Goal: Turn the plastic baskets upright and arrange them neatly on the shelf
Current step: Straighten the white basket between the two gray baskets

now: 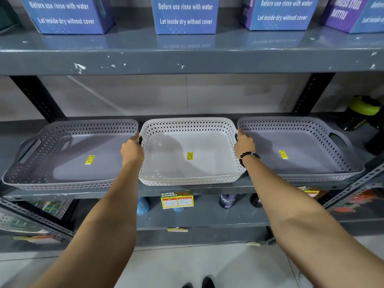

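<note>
Three shallow perforated plastic baskets stand upright in a row on the grey middle shelf (pixel 187 190). The white basket (pixel 187 173) is in the middle, with a yellow price sticker on its floor. My left hand (pixel 132 149) grips its left handle and my right hand (pixel 245 146), with a black bead bracelet on the wrist, grips its right handle. A grey basket (pixel 62 179) sits to the left and another grey basket (pixel 311 175) to the right, each close beside the white one. All three seem to be small stacks of nested baskets.
Blue boxes (pixel 185 15) line the upper shelf. A black bottle with a green lid (pixel 359 113) stands at the far right of the middle shelf. Bottles and a supermarket price tag (pixel 176 199) sit on the lower shelf. Slotted uprights (pixel 311 94) frame the bay.
</note>
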